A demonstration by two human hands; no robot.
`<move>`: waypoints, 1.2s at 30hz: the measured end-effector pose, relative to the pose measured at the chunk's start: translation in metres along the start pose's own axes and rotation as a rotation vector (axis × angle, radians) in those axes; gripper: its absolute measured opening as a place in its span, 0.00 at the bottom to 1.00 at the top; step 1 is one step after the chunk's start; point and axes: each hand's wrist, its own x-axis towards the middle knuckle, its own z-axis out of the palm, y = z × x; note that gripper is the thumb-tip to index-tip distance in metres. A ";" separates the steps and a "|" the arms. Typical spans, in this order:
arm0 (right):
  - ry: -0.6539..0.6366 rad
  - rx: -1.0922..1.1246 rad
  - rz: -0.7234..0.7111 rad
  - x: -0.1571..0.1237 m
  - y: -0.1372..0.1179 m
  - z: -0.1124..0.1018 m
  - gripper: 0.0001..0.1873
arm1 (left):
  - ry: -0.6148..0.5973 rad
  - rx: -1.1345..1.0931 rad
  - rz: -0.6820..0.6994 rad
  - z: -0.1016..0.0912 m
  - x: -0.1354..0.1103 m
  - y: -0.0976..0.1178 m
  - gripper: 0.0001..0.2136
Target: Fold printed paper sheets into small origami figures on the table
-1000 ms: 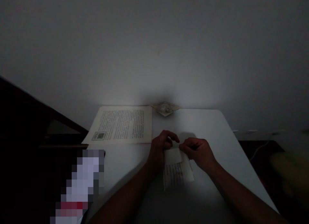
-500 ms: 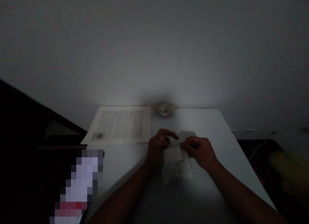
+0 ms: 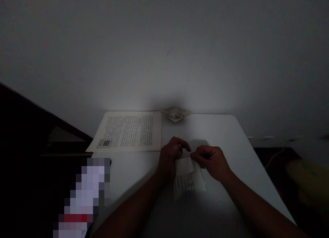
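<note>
A small folded sheet of printed paper (image 3: 185,183) lies between my hands, with a pale blank flap across its top and lines of print below. My left hand (image 3: 169,157) has hold of its left edge; the index finger arches out above the paper while the other fingers are curled and partly hidden. At the top right corner, my right hand (image 3: 209,161) pinches the paper between thumb and forefinger. Beyond both hands, against the wall, stands a diamond-shaped folded paper piece (image 3: 175,114) with an opening in its top.
A stack of printed sheets (image 3: 131,132) covers the back left of the white table (image 3: 218,128). The wall (image 3: 164,53) rises directly behind. A blurred-out pale object (image 3: 87,193) is at the left edge, and a yellowish thing (image 3: 305,179) is low on the right.
The flap's right side has tilted slightly and its corner sits a little further left, with my right fingers still pinching there. My left hand has shifted slightly right. The view has moved a little.
</note>
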 end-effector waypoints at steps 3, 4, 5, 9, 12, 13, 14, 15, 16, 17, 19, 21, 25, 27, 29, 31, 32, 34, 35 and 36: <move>-0.002 -0.016 0.001 0.000 0.001 0.000 0.11 | 0.010 -0.008 -0.005 0.000 0.000 -0.003 0.16; -0.004 -0.024 -0.002 0.000 0.001 0.000 0.11 | 0.008 -0.019 -0.006 0.000 0.000 -0.003 0.16; -0.006 -0.034 -0.006 0.000 0.000 0.000 0.12 | 0.001 -0.029 -0.011 0.000 0.000 -0.003 0.16; 0.030 -0.060 -0.043 0.000 -0.001 -0.003 0.14 | -0.018 -0.014 -0.018 -0.002 0.001 -0.002 0.17; 0.071 -0.076 -0.093 0.000 -0.001 -0.008 0.15 | 0.007 0.089 0.000 -0.006 0.004 -0.001 0.14; 0.085 -0.082 -0.109 0.000 -0.001 -0.009 0.15 | 0.005 0.118 0.008 -0.008 0.005 -0.001 0.13; 0.102 -0.085 -0.126 0.001 0.000 -0.011 0.15 | 0.001 0.129 0.024 -0.009 0.006 -0.002 0.12; 0.122 -0.083 -0.147 0.001 0.001 -0.013 0.16 | -0.003 0.121 0.045 -0.010 0.007 -0.002 0.12; 0.146 -0.082 -0.169 0.001 0.001 -0.014 0.16 | -0.006 0.100 0.068 -0.010 0.007 -0.003 0.11; 0.178 -0.085 -0.195 0.001 0.001 -0.015 0.16 | -0.008 0.075 0.077 -0.010 0.008 -0.004 0.11; 0.255 -0.102 -0.261 0.001 -0.001 -0.018 0.15 | -0.010 0.006 0.013 -0.009 0.009 -0.006 0.09; 0.325 -0.136 -0.337 -0.001 -0.003 -0.019 0.13 | -0.032 -0.084 -0.122 -0.007 0.009 -0.007 0.15; 0.366 -0.256 -0.474 -0.005 -0.005 -0.018 0.10 | -0.105 -0.121 -0.281 -0.003 0.008 -0.007 0.27; 0.337 -0.328 -0.514 -0.007 -0.004 -0.017 0.10 | -0.092 -0.010 -0.296 -0.002 0.008 -0.005 0.27; 0.315 -0.383 -0.536 -0.008 -0.003 -0.016 0.09 | -0.059 0.094 -0.290 -0.002 0.008 -0.003 0.25; 0.308 -0.411 -0.540 -0.008 -0.003 -0.015 0.08 | -0.037 0.147 -0.295 -0.002 0.009 -0.001 0.23; 0.309 -0.410 -0.541 -0.008 -0.003 -0.015 0.09 | -0.029 0.158 -0.301 -0.002 0.009 -0.001 0.21; 0.303 -0.381 -0.532 -0.007 -0.004 -0.014 0.09 | -0.014 0.168 -0.317 -0.002 0.010 -0.001 0.18; 0.301 -0.361 -0.520 -0.007 -0.005 -0.013 0.09 | -0.010 0.169 -0.330 -0.002 0.011 -0.001 0.17; 0.300 -0.338 -0.503 -0.006 -0.005 -0.013 0.10 | -0.007 0.169 -0.345 -0.002 0.011 -0.001 0.17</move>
